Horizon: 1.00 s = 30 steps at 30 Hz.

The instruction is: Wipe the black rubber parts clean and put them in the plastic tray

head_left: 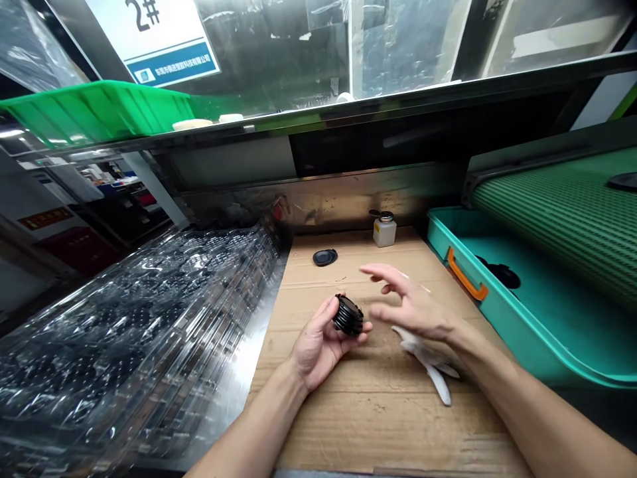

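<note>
A short stack of round black plastic parts (pixel 348 315) rests in my left hand (pixel 321 345), whose fingers wrap around it above the cardboard (pixel 358 411). To the right of the stack, my right hand (pixel 411 305) hovers with its fingers apart and nothing in them. Under that hand lies a crumpled white glove or cloth (pixel 430 365). Farther back on the cardboard is a loose black round part (pixel 325 257). Near the back edge stands a small whitish bottle (pixel 385 230) with a metal top.
Stacked clear plastic trays (pixel 149 318) fill the left side. On the right, a teal bin (pixel 537 345) with an orange handle (pixel 466 275) holds some black parts (pixel 500 273), beneath a green conveyor belt (pixel 557 192). A green crate (pixel 99 109) sits on the overhead shelf.
</note>
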Available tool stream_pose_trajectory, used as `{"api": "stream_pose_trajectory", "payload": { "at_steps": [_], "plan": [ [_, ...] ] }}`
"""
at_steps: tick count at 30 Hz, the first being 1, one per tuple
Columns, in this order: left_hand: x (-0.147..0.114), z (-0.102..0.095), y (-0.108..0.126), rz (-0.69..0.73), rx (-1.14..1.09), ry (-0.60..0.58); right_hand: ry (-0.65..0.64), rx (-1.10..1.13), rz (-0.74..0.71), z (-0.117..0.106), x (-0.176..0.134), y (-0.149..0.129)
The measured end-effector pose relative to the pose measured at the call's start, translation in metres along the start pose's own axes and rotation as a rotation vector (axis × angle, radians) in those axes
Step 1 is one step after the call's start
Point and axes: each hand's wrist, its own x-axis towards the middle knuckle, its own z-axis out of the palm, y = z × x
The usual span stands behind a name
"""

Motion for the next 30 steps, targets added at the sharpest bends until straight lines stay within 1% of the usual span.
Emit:
{"api": "stream_pose_trajectory", "payload": {
  "at_steps": [1,2,5,8,13,15,17,19,23,30],
  "plan": [
    [0.001,0.001,-0.002,0.005,0.010,-0.013,-0.069,0.061,-0.062,0.005,-0.001,-0.008],
    [0.001,0.001,-0.003,0.008,0.015,-0.029,-0.106,0.096,-0.111,0.010,-0.002,-0.014],
    [0.001,0.003,-0.005,0.007,0.018,-0.068,-0.115,0.142,-0.193,0.021,-0.003,-0.018],
    [0.000,0.004,-0.004,-0.003,0.007,-0.082,-0.120,0.179,-0.218,0.024,-0.002,-0.014],
    [0.001,0.002,-0.001,-0.031,-0.054,-0.106,-0.094,0.198,-0.189,0.020,-0.001,-0.014],
    [0.001,0.000,0.001,-0.057,-0.079,-0.115,-0.065,0.223,-0.125,0.019,-0.003,-0.016],
    [0.000,-0.001,0.004,-0.086,-0.089,-0.142,-0.045,0.287,-0.045,0.017,-0.005,-0.018],
    [-0.002,-0.001,0.006,-0.106,-0.086,-0.176,-0.032,0.359,0.002,0.014,-0.006,-0.021],
    [-0.006,-0.001,0.009,-0.119,-0.060,-0.227,-0.007,0.446,-0.004,0.010,-0.007,-0.027],
    [-0.011,-0.004,0.009,-0.135,-0.020,-0.318,0.067,0.489,-0.066,0.012,-0.010,-0.031]
  ]
}}
